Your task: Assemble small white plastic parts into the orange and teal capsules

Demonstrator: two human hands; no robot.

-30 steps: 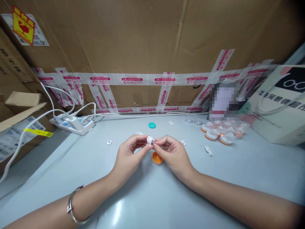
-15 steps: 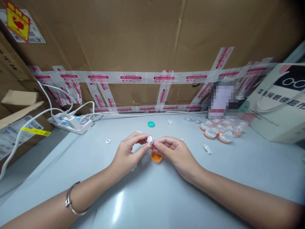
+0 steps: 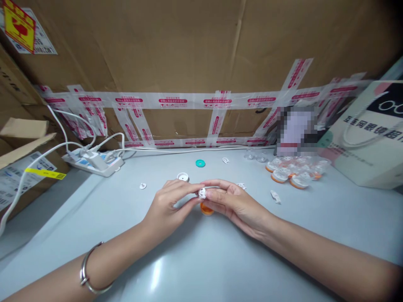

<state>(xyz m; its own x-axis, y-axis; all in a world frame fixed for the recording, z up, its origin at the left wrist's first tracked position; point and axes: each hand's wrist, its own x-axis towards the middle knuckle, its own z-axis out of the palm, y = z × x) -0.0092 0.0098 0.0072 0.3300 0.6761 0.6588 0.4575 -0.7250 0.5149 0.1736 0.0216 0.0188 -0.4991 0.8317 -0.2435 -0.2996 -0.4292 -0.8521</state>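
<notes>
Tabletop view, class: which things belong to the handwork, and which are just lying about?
Likely the handwork:
- held white piece
- small orange cup
- teal disc
- white wheel

Probably just lying about:
- power strip
- shopping bag
- large cardboard box

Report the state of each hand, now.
Left hand: closed, holding a small white openwork plastic piece at the fingertips.
Right hand: closed, holding the same piece.

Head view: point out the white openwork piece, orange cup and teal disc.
White openwork piece [image 3: 202, 193], head view: on its latticed face.
Orange cup [image 3: 206, 210], head view: on its uncovered near part.
Teal disc [image 3: 197, 163], head view: flat face, left of the centre hole.
</notes>
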